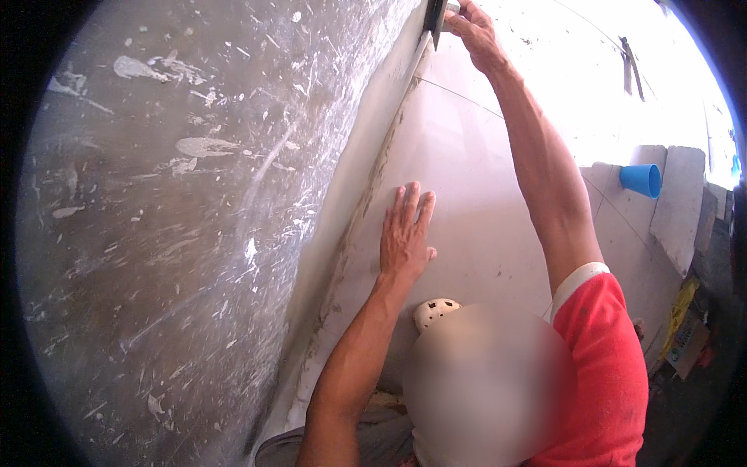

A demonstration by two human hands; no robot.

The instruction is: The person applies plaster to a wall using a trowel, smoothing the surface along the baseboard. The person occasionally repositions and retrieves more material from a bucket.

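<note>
My left hand [407,233] lies on a large pale floor tile [455,148] beside the foot of the speckled grey wall [171,218], its fingers stretched and slightly apart. At the far top, my right arm reaches along the wall, and my right hand [476,35] grips a small flat tool [437,25] with a dark edge at the wall's base, partly cut off by the frame; its exact kind is unclear. A pale perforated clog [434,311] shows below my left hand, partly hidden by a blurred area.
A blue plastic cup [640,180] lies tilted at the right beside loose pale slabs [675,214]. Behind them, yellow plastic [681,307] and cardboard scraps [686,346] lie in shadow. A dark thin object [629,66] sits at the bright upper right. The wall bounds the left side.
</note>
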